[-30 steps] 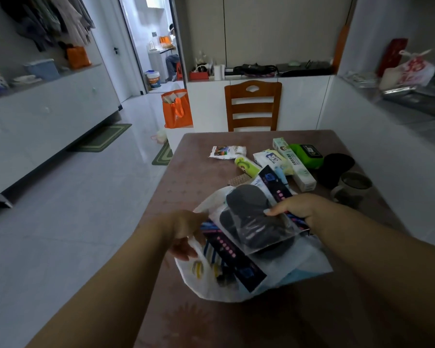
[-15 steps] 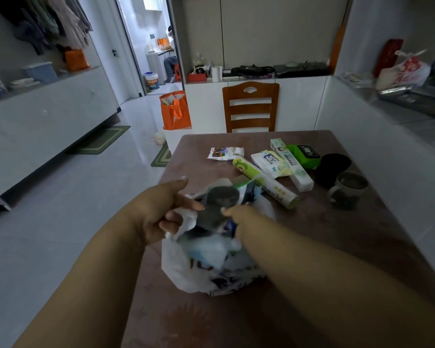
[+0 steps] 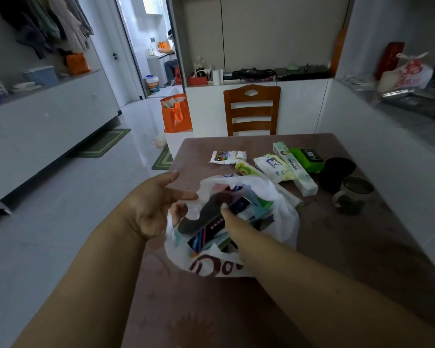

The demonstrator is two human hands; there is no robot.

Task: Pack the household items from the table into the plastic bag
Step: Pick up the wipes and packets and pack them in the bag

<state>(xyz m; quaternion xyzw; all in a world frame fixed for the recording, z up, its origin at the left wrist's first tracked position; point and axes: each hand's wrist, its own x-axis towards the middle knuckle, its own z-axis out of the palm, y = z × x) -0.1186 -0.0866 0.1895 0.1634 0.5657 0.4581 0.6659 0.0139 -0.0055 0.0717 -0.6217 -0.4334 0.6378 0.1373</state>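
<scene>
Two bare forearms, no sleeves in sight

We see the left hand (image 3: pixel 153 209) and right hand (image 3: pixel 232 222) uncovered, with nothing worn on either wrist: no watch, band or glove. Fingernails look short and unpainted, though the blur leaves us unsure. Both forearms run bare to the frame's lower edge.

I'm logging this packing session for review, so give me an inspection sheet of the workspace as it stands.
Surface: brown table, bare at the near edge.
Job's things: white plastic bag open, dark packet and other packs inside; snack packet, green tube, wipes pack, long box and green case not yet packed.
Clutter: black cup, mug.
Hands: left hand fingers spread at the bag's rim; right hand reaching into the bag, fingers hidden.
Cables: nothing seen.
Surroundings: wooden chair, orange bag on the floor.
</scene>
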